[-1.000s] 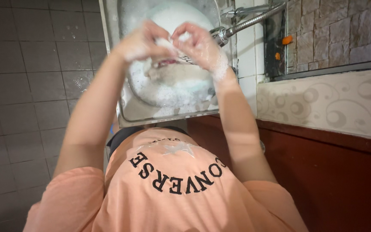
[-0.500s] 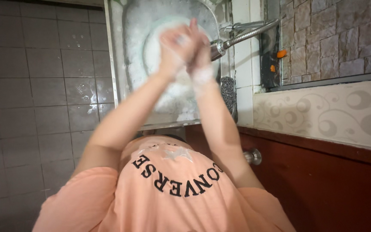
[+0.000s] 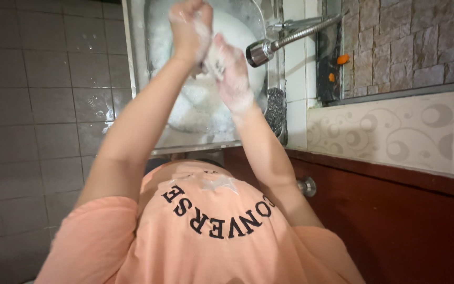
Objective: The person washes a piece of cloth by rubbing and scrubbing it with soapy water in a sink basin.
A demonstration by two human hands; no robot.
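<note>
Grey wall tiles [image 3: 43, 94] fill the left of the frame; a steel sink [image 3: 135, 79] sits at upper centre, holding a white basin [image 3: 237, 31] full of suds. Left hand [image 3: 187, 29], at top centre and coated in foam, is curled into a fist, its fingers [image 3: 198, 10] closed around a small soapy cloth [image 3: 211, 58]. Right hand [image 3: 232, 73], just below and to the right, touches the left and grips the same cloth; how tightly its fingers close is masked by lather. Cloth lies between the two hands, above the basin. Chrome flexible tap nozzle [image 3: 258, 51] hangs just right of the hands. Patterned wall panel [image 3: 395, 137] and stone cladding [image 3: 421, 42] occupy the right.
</note>
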